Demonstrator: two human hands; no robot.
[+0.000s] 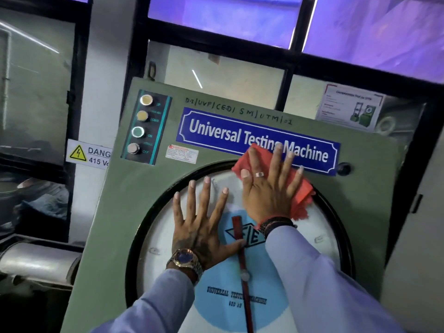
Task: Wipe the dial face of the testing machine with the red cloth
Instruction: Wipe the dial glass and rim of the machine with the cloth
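The green testing machine [144, 203] fills the view, with a large round white dial face [165, 227] inside a black ring. A red pointer [243, 265] runs down its middle over a light blue disc. My right hand [269, 188] lies flat, fingers spread, pressing the red cloth [301, 191] against the dial's upper rim and the lower edge of the blue nameplate [228, 133]. My left hand [201, 219] rests flat on the glass left of the pointer, fingers apart, holding nothing.
A black panel with several round push buttons [141, 123] sits at the machine's upper left. A small black knob [344, 168] is right of the nameplate. A danger sign [89, 153] hangs on the wall at left. Dark-framed windows [240, 68] stand behind.
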